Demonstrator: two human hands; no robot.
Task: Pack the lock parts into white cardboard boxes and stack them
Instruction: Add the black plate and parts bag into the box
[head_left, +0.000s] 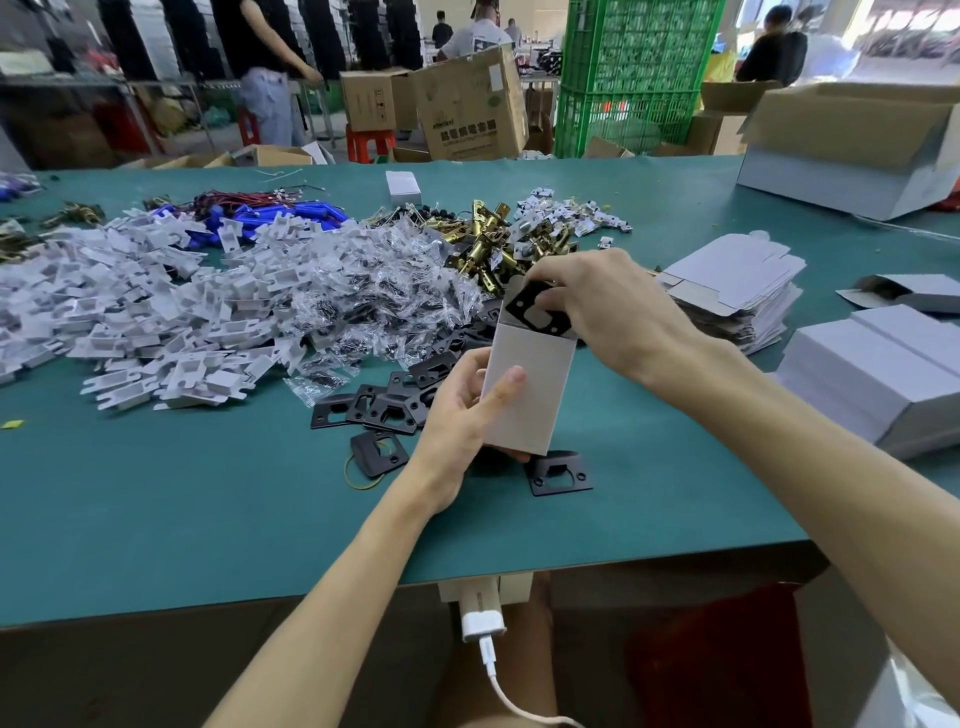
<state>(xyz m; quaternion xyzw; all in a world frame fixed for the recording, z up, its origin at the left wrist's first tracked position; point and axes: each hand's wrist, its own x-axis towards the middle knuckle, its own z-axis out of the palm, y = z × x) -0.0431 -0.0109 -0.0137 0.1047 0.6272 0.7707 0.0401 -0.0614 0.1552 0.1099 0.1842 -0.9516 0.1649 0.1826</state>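
The right grip (613, 306) is pinched tight on a black plate (537, 312), with its fingers curled over the plate's top edge. The plate is tipped like a diamond and sits partly inside the open top of a white box (530, 395). The left grip (462, 415) is wrapped round the lower part of that box, with the thumb flat on the front. It holds the box standing up, just above the green surface (208, 493).

The plate is going in corner first. I think a corner could catch on the box rim and bend the card. If the pinch lets go too soon, the plate could land crooked and get stuck. It could also slip outside the box and fall. The left grip holds the box low down, so a hard push from above might tip it.

The right arm reaches in from the right, and its wrist bends down over the box top. The left arm comes up from below, with its palm turned toward the box.

Loose black plates (384, 405) lie under the box and just beside it. Farther back are piles of small bags (374, 301), white plastic parts (156, 312) and gold latches (493, 244). Off to the right are flat unfolded boxes (737, 280) and closed white boxes (883, 374) in a stack
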